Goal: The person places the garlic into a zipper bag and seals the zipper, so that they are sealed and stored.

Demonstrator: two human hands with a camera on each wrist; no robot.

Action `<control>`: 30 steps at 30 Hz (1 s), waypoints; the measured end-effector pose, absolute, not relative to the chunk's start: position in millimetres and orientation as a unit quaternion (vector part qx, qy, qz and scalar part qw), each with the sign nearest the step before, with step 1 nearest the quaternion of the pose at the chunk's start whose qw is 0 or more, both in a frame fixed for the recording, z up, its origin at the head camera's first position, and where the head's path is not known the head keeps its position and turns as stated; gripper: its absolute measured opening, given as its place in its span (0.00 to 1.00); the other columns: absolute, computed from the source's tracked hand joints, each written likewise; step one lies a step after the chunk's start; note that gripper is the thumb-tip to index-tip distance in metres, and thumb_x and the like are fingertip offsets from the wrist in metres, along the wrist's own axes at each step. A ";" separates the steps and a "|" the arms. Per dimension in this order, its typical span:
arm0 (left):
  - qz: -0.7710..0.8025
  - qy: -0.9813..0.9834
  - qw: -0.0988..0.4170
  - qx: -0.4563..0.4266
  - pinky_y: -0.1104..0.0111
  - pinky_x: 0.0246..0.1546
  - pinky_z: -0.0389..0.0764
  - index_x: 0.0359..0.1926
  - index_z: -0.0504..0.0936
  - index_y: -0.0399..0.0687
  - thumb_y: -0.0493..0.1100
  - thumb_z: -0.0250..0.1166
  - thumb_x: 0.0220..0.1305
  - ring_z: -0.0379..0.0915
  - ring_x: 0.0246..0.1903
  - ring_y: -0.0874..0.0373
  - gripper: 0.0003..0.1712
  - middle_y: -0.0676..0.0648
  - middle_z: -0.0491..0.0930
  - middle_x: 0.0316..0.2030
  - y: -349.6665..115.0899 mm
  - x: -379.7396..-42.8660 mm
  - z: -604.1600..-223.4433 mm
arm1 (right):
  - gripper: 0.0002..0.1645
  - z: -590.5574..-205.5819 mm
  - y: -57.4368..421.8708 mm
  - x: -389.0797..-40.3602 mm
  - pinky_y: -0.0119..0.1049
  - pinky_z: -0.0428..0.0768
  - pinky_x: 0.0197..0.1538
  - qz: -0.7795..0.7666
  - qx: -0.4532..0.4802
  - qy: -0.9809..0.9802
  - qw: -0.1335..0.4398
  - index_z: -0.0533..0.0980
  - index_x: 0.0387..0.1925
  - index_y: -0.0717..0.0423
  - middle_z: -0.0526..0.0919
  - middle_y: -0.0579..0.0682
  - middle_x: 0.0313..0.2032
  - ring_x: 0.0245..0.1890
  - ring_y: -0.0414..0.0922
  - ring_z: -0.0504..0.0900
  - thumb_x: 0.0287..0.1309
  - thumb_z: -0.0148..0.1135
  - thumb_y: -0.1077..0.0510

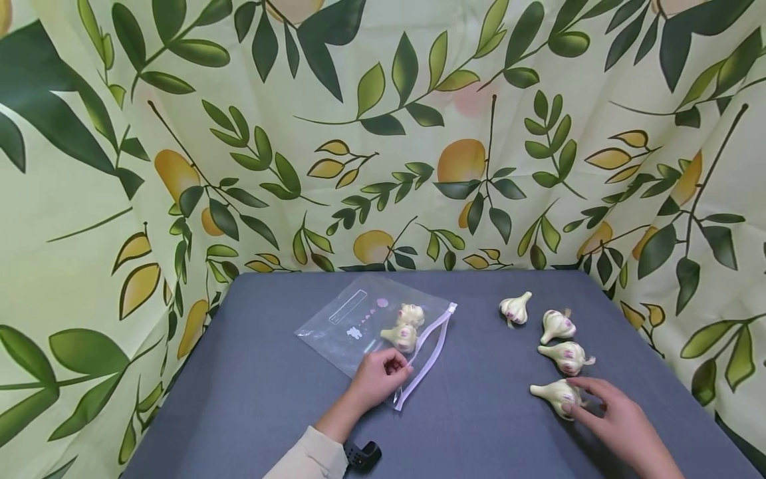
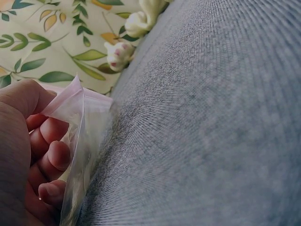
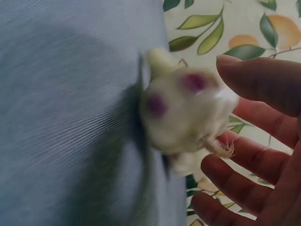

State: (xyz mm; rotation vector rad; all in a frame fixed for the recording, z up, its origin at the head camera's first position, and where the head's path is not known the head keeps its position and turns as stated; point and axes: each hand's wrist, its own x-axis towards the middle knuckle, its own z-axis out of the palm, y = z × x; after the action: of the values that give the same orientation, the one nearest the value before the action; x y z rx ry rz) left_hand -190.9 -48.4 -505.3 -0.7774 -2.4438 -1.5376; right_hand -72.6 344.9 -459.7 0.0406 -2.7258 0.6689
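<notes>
A clear zip bag [image 1: 335, 326] with a pink zip edge lies flat on the table, two garlic bulbs [image 1: 403, 337] inside it. My left hand [image 1: 378, 379] pinches the bag's open edge near its front corner; in the left wrist view thumb and forefinger hold the pink strip [image 2: 96, 96]. On the right side, my right hand [image 1: 622, 419] reaches around the nearest garlic bulb [image 1: 561, 397], thumb and fingers spread at its root end. Close up, that bulb [image 3: 188, 110] still rests on the table, and the thumb and fingers look not closed on it.
Beyond the nearest bulb lie more loose garlic bulbs: one [image 1: 567, 358] just behind it, another [image 1: 558, 325] farther back, and one [image 1: 516, 309] to the back left. A leaf-patterned cloth [image 1: 383, 166] stands around the grey table [image 1: 479, 426]. A black band [image 1: 362, 456] sits at my left wrist.
</notes>
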 end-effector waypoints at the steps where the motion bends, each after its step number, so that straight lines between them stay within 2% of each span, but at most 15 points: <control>1: -0.512 -0.815 0.076 -0.259 0.76 0.25 0.73 0.26 0.81 0.49 0.38 0.71 0.55 0.66 0.22 0.71 0.07 0.56 0.75 0.21 -48.8 -191.1 -505.7 | 0.25 -462.0 346.3 -71.6 0.32 0.76 0.32 0.235 0.011 -0.958 0.162 0.82 0.45 0.52 0.83 0.53 0.44 0.38 0.20 0.68 0.44 0.78 0.50; 5: -0.513 -0.815 0.080 -0.258 0.76 0.24 0.73 0.26 0.81 0.49 0.38 0.71 0.55 0.66 0.22 0.72 0.07 0.56 0.75 0.21 -50.4 -191.7 -507.7 | 0.25 -467.8 346.2 -72.7 0.31 0.75 0.31 0.239 0.009 -0.957 0.166 0.81 0.46 0.51 0.81 0.49 0.40 0.33 0.26 0.72 0.44 0.79 0.49; 7: -0.513 -0.814 0.082 -0.258 0.77 0.24 0.73 0.26 0.81 0.49 0.38 0.71 0.55 0.66 0.22 0.72 0.07 0.56 0.75 0.20 -50.8 -191.8 -508.3 | 0.25 -469.3 345.3 -74.3 0.31 0.75 0.32 0.243 0.009 -0.955 0.171 0.81 0.45 0.51 0.81 0.50 0.40 0.33 0.26 0.71 0.43 0.79 0.50; 11: -0.516 -0.812 0.084 -0.261 0.76 0.24 0.74 0.25 0.81 0.49 0.38 0.71 0.55 0.66 0.22 0.72 0.07 0.56 0.75 0.20 -50.1 -191.1 -508.6 | 0.29 -470.5 346.4 -76.2 0.30 0.78 0.33 0.264 0.000 -0.953 0.150 0.80 0.48 0.57 0.81 0.57 0.44 0.34 0.23 0.70 0.44 0.79 0.51; 13: -0.517 -0.810 0.082 -0.263 0.76 0.24 0.74 0.25 0.81 0.49 0.38 0.71 0.55 0.66 0.22 0.72 0.07 0.56 0.75 0.20 -49.4 -190.4 -508.4 | 0.32 -469.7 347.4 -76.9 0.30 0.79 0.33 0.273 -0.014 -0.954 0.122 0.79 0.51 0.61 0.80 0.60 0.47 0.35 0.24 0.72 0.46 0.78 0.50; 15: -0.518 -0.810 0.080 -0.264 0.76 0.24 0.74 0.26 0.81 0.49 0.38 0.71 0.55 0.66 0.22 0.72 0.07 0.56 0.75 0.20 -48.7 -189.8 -508.1 | 0.36 -469.0 348.4 -78.4 0.32 0.79 0.34 0.279 -0.029 -0.956 0.083 0.76 0.55 0.64 0.79 0.65 0.50 0.38 0.32 0.77 0.48 0.76 0.48; 17: -0.519 -0.809 0.079 -0.266 0.76 0.24 0.74 0.25 0.81 0.49 0.37 0.71 0.55 0.66 0.22 0.72 0.07 0.56 0.76 0.20 -48.2 -189.6 -508.2 | 0.40 -468.7 348.8 -79.4 0.34 0.79 0.35 0.283 -0.041 -0.957 0.048 0.74 0.58 0.65 0.77 0.68 0.52 0.41 0.44 0.82 0.49 0.75 0.46; 20: -0.520 -0.807 0.079 -0.267 0.76 0.24 0.74 0.25 0.81 0.49 0.38 0.71 0.55 0.67 0.22 0.72 0.07 0.56 0.76 0.20 -48.1 -189.9 -508.6 | 0.42 -469.2 347.3 -80.8 0.35 0.78 0.36 0.294 -0.042 -0.955 0.017 0.72 0.60 0.64 0.74 0.71 0.56 0.44 0.56 0.83 0.51 0.74 0.44; 22: -0.521 -0.807 0.079 -0.267 0.76 0.24 0.74 0.25 0.81 0.49 0.38 0.71 0.55 0.67 0.22 0.72 0.07 0.56 0.76 0.21 -48.3 -190.4 -508.8 | 0.40 -470.4 344.3 -81.8 0.34 0.78 0.36 0.303 -0.030 -0.952 0.027 0.73 0.60 0.62 0.76 0.69 0.55 0.42 0.53 0.83 0.50 0.75 0.46; 27: -0.521 -0.808 0.079 -0.265 0.76 0.25 0.74 0.26 0.81 0.49 0.38 0.71 0.56 0.67 0.22 0.72 0.07 0.56 0.76 0.21 -48.7 -191.0 -507.6 | 0.36 -472.3 332.4 -85.9 0.31 0.77 0.35 0.321 0.008 -0.945 0.056 0.75 0.57 0.59 0.80 0.62 0.52 0.35 0.33 0.80 0.46 0.77 0.52; 30: -0.518 -0.810 0.078 -0.264 0.76 0.25 0.74 0.26 0.81 0.49 0.38 0.71 0.56 0.67 0.22 0.72 0.07 0.56 0.76 0.21 -49.0 -191.0 -506.9 | 0.37 -469.6 323.8 -91.5 0.31 0.76 0.35 0.330 0.020 -0.943 0.042 0.75 0.57 0.59 0.80 0.61 0.52 0.35 0.34 0.80 0.44 0.78 0.53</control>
State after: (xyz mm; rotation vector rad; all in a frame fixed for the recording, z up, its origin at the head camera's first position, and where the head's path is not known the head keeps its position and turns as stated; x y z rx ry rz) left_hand -191.0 -49.0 -506.9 -0.7915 -2.4248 -1.5522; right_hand -91.5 323.8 -469.6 0.0609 -2.8857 1.0106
